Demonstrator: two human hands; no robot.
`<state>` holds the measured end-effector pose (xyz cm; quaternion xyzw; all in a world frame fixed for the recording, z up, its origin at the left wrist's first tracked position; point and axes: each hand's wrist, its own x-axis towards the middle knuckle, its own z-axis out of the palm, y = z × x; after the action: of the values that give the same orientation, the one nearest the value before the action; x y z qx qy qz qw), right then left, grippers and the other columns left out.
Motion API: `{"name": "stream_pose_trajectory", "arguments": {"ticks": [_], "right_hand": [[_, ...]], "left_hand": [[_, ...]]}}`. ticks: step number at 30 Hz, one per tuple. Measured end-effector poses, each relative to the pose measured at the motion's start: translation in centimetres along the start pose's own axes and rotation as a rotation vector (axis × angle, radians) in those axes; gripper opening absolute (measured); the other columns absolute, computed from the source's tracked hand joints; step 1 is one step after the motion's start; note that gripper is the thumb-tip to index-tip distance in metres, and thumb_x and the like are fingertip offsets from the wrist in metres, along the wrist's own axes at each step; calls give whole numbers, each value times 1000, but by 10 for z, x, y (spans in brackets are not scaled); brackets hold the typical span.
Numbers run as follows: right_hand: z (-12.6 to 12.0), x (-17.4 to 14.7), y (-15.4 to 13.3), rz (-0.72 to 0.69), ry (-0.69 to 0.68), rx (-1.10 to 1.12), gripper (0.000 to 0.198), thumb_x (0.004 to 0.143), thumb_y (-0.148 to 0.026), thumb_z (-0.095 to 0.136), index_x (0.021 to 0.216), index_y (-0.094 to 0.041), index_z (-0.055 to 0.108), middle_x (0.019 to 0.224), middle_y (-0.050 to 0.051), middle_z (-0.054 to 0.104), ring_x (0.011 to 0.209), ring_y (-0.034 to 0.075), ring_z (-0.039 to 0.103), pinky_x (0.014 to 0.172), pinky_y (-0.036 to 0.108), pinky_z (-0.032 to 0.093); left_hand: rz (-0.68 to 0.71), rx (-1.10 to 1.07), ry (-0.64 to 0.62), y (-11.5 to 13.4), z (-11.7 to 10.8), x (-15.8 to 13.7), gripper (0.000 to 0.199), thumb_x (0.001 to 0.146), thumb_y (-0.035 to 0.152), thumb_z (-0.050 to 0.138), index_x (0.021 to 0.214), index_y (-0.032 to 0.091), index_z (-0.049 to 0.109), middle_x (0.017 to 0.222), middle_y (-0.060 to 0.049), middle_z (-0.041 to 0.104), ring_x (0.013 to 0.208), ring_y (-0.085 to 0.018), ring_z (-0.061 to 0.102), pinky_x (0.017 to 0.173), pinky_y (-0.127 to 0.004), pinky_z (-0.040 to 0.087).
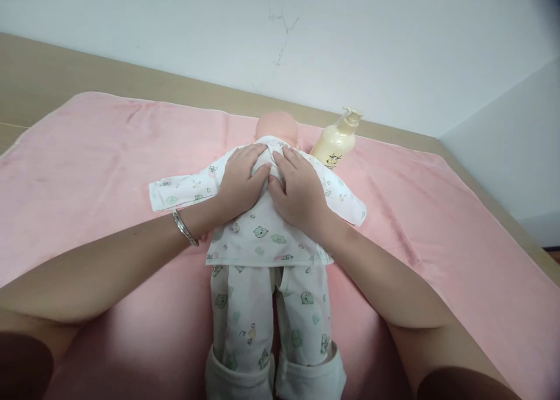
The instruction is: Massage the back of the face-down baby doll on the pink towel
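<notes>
A baby doll (276, 126) lies face down, its bald head pointing away from me. It wears a white printed top (266, 237) with both sleeves spread out, and matching trousers (249, 312) with rolled cuffs. My left hand (245, 178) rests flat on the left side of the doll's upper back, fingers stretched toward the neck. Opposite it, my right hand (300, 187) lies flat on the right side of the back. The two thumbs come close together near the spine. A silver bangle (185, 228) circles my left wrist.
A cream pump bottle (336, 140) leans tilted just beyond the doll's right sleeve. Beneath everything spreads a pink blanket (109, 155) over a wooden surface (48, 62). A white wall (175, 27) with a crack stands behind it.
</notes>
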<state>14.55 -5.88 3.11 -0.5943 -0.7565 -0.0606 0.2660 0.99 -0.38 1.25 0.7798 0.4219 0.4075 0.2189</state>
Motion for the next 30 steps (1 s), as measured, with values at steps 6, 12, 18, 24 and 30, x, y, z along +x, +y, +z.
{"name": "stream_pose_trajectory", "arguments": {"ticks": [6,12,18,24,30], "right_hand": [[0,0,0,4,-1,-4,52,93,-24,39,137,-1,55,143,22,57,140,33,48,120,52,38],[2,-1,2,13,-8,8,52,93,-25,39,138,-4,55,146,21,55,142,33,47,120,55,37],[0,0,1,18,-21,-1,54,93,-25,38,138,0,54,147,22,54,143,33,46,121,52,36],[0,0,2,25,-25,7,53,93,-25,39,140,-4,52,149,20,52,144,33,45,122,55,35],[0,0,3,14,-30,6,52,93,-25,38,140,-5,52,148,19,54,144,33,44,122,55,35]], "left_hand": [[-6,-13,-4,3,-1,0,48,89,34,40,126,15,62,135,-9,64,129,-27,55,118,-44,39],[-8,-1,-5,2,-1,-1,46,90,34,39,126,18,61,133,-7,65,128,-26,55,117,-44,41],[-3,14,-8,2,-1,0,45,89,33,40,124,16,62,132,-7,65,126,-27,56,115,-44,42],[-15,17,-14,3,-1,0,43,90,31,40,125,18,61,134,-6,64,129,-27,54,117,-45,41],[-8,1,-17,2,-1,0,42,91,29,41,127,20,60,136,-5,63,130,-26,53,118,-44,39]]}}
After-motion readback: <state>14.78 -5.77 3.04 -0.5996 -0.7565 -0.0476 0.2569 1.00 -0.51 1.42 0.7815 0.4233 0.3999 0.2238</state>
